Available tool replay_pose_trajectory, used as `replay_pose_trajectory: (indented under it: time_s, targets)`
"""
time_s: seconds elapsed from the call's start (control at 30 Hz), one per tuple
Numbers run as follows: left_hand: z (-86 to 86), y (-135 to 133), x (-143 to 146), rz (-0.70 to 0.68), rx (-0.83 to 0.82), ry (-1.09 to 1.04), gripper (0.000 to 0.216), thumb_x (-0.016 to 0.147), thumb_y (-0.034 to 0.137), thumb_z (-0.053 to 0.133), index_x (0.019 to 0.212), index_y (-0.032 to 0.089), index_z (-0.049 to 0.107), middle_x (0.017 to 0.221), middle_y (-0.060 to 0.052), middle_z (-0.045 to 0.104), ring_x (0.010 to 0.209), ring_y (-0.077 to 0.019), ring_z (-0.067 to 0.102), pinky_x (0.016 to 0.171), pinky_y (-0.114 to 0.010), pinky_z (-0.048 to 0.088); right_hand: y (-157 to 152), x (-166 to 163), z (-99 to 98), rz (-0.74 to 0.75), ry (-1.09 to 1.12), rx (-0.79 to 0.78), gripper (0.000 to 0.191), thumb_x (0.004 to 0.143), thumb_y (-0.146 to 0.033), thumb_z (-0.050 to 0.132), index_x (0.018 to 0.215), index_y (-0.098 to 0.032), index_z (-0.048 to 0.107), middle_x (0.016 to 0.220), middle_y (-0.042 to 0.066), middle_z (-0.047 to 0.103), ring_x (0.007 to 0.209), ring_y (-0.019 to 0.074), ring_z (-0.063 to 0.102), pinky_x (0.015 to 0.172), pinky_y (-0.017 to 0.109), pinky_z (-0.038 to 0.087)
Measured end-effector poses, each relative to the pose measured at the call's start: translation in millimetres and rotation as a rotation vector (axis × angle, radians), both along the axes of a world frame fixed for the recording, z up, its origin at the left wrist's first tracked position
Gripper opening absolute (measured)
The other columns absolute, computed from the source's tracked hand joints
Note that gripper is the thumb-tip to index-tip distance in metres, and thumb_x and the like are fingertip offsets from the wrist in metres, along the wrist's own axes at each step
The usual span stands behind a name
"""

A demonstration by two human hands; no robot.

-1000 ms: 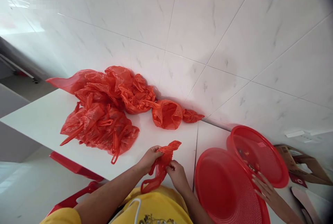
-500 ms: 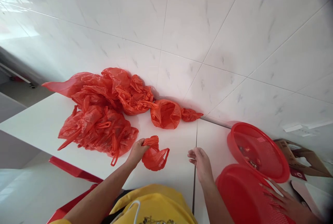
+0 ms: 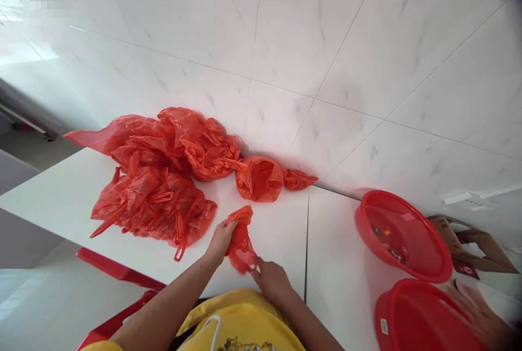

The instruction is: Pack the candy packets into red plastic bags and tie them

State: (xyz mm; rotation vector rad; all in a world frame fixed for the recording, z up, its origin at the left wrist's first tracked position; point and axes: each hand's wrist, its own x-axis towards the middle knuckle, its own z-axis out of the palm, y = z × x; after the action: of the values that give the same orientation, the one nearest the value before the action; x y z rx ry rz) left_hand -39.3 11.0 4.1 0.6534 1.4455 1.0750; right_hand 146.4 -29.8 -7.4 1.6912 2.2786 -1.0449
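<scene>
A small red plastic bag is stretched between my two hands above the white table. My left hand pinches its upper left side. Lower down, my right hand grips the bottom right corner, its fingertips partly hidden behind the hand. To the left lies a big heap of crumpled red plastic bags. Against the wall stands an open-mouthed red bag, and beside it a small twisted red bag.
Two red plastic baskets stand at the right: the rear basket holds small items, and another person's blurred hand is at the front basket. Behind them sits a cardboard box. A tiled wall borders the table; a red stool is at lower left.
My right hand has moved left and taken hold of the small bag, which now hangs stretched. The front basket has shifted right and toward me, with the other person's hand at it.
</scene>
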Motion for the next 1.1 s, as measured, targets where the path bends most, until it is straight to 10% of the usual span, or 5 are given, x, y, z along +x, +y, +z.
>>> replay_pose_trajectory:
  time_s: [0.17,0.4,0.6,0.8,1.1]
  targets:
    - [-0.3,-3.3,-2.2,0.009,-0.02,0.005,0.036,0.078,0.05,0.053,0.084,0.015,0.062,0.053,0.002,0.056,0.04,-0.0104,0.042,0.035,-0.023,0.027,16.0,21.6,14.5,-0.216,-0.224,0.084,0.045,0.09,-0.03,0.042,0.131,-0.017,0.051,0.098,0.014,0.073,0.09,0.0265,0.068,0.074,0.034,0.046]
    - [4.1,-10.6,28.6,-0.081,-0.017,-0.08,0.037,0.079,0.048,0.053,0.091,0.015,0.063,0.069,-0.003,0.065,0.055,-0.0134,0.054,0.049,-0.025,0.04,10.8,-1.7,57.9,-0.281,0.38,0.243,0.031,0.09,-0.03,0.039,0.101,-0.024,0.067,0.098,0.004,0.072,0.087,0.0174,0.065,0.077,0.027,0.046]
    - [2.7,-17.0,40.8,-0.039,0.033,-0.093,0.03,0.078,0.043,0.056,0.096,0.019,0.058,0.079,0.0,0.064,0.069,-0.0149,0.058,0.064,-0.027,0.044,6.1,-0.9,58.7,-0.431,0.341,0.147,0.035,0.087,-0.035,0.044,0.114,-0.023,0.063,0.085,0.006,0.069,0.08,0.0225,0.063,0.074,0.034,0.045]
    - [2.7,-18.2,42.4,-0.034,-0.02,-0.074,0.032,0.08,0.045,0.056,0.098,0.019,0.055,0.078,0.001,0.061,0.068,-0.0142,0.058,0.065,-0.027,0.045,-11.1,-6.8,77.3,-0.467,0.825,0.05,0.034,0.086,-0.035,0.049,0.118,-0.024,0.051,0.085,0.002,0.06,0.076,0.0165,0.057,0.07,0.029,0.048]
    - [14.7,-22.1,47.9,-0.154,0.098,-0.275,0.034,0.079,0.048,0.058,0.095,0.017,0.058,0.081,-0.005,0.067,0.075,-0.0188,0.063,0.073,-0.032,0.05,5.7,-15.5,23.0,-0.57,0.73,0.154,0.02,0.091,-0.035,0.039,0.092,-0.022,0.053,0.093,0.006,0.063,0.083,0.0191,0.059,0.078,0.033,0.048]
